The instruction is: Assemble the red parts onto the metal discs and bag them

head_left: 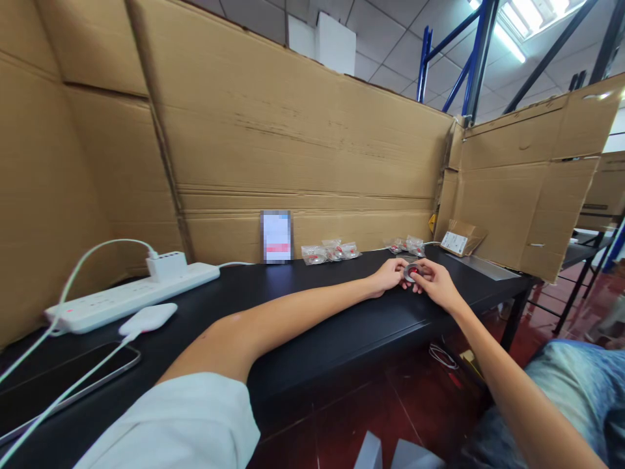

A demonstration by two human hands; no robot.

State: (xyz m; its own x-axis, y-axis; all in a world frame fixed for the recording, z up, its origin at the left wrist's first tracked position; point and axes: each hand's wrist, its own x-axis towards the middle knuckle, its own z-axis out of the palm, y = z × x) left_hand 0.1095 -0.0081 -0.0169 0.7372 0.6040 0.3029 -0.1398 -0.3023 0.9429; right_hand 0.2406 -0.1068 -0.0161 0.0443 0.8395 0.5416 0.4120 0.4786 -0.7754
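The right hand (pixel 436 281) pinches a small grey disc with a red centre (pixel 411 273) between thumb and fingers, over the black table (pixel 336 332). The left hand (pixel 388 277) curls at the disc's left edge, its hold indistinct; clear plastic packets (pixel 315 255) lie beyond, near the cardboard partition (pixel 303 143).

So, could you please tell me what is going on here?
The person's right hand pinches a small round object, with the left hand at its left edge, both over the black table. Small clear bags lie farther back, by the cardboard wall, and a power strip sits off to the left.
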